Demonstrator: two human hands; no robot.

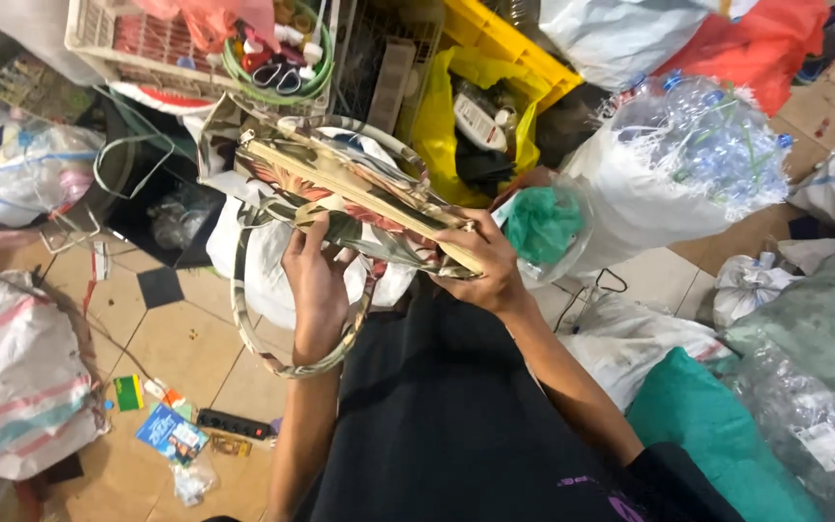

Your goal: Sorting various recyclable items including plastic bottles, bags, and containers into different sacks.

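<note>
Hands at centre: left hand (pixel 316 280) fingers curled under shiny patterned bag (pixel 340 184), gripping; right hand (pixel 483 263) clamped on bag's right end. White sack (pixel 273 261) just beneath; green net (pixel 543 224) right.

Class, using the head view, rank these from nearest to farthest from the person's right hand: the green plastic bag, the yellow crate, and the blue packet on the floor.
From the right hand:
1. Green plastic bag, just beside the hand, up and to the right.
2. Yellow crate, farther up, at the top of the view.
3. Blue packet, farthest, on the floor tiles at lower left.
</note>
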